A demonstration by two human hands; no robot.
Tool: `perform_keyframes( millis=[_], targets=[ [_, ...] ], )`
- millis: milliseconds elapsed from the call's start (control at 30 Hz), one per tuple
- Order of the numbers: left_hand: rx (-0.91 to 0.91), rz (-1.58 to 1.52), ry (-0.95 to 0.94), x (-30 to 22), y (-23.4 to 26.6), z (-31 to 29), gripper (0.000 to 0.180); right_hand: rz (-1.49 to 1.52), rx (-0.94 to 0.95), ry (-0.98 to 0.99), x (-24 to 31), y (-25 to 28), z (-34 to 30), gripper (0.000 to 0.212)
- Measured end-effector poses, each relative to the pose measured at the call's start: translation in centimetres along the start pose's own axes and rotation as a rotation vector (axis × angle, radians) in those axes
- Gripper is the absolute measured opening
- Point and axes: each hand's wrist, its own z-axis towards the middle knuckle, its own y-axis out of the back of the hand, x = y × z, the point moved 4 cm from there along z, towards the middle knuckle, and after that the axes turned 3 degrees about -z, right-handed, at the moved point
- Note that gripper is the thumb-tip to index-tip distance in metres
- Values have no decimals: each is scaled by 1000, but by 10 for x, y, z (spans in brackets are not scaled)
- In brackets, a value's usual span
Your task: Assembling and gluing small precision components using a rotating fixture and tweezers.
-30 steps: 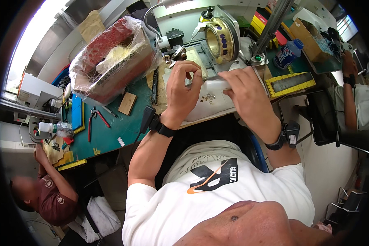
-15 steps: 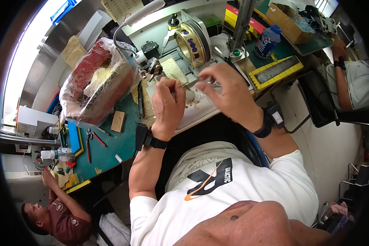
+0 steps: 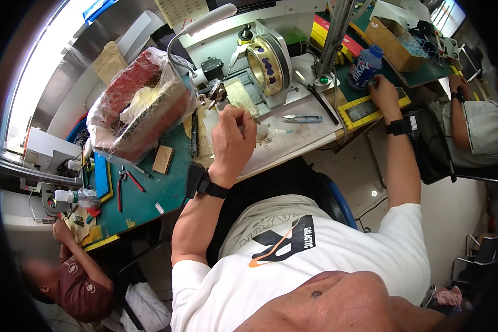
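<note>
My left hand is raised over the front of the bench with its fingers closed in a pinch; whatever sits between the fingertips is too small to name. Just beside it lies a small white bottle with a teal tip, partly hidden by the hand. My right hand is stretched out to the right, its fingers bent down at a yellow-edged tray with a dark middle. Its fingertips are close to a blue bottle, and what they pinch is hidden. A pair of thread snips lies on the white work surface between my hands.
A machine with a gold ring stands behind the work surface, under a white lamp. On the left are a plastic-lined red box, a wooden block and red-handled pliers. Co-workers sit at both sides.
My right hand has swung from beside the left hand out to the yellow-edged tray. The thread snips now show plainly on the work surface. My left hand stays pinched in nearly the same place.
</note>
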Motion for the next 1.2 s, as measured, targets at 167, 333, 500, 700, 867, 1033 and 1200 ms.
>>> perform_keyframes(
  millis=[167,333,500,700,867,1033,1200],
  targets=[
    [-6,-14,-16,-1,-2,3,26,-64,-159,60,-12,-9,2,32],
    [11,-35,28,-1,-2,0,27,37,-602,139,4,34,-31,35],
    [13,-45,53,0,-2,-3,28,835,-138,-67,65,61,-107,39],
    [-13,-117,72,6,-4,-7,27,777,64,286,162,55,-180,30],
    [-5,-122,89,7,-5,-6,27,646,188,366,190,42,-199,32],
    [-4,-83,69,7,-4,-6,27,473,125,394,200,39,-204,36],
    [-4,-98,70,5,-3,-4,26,416,112,377,207,35,-206,33]
  ],
)
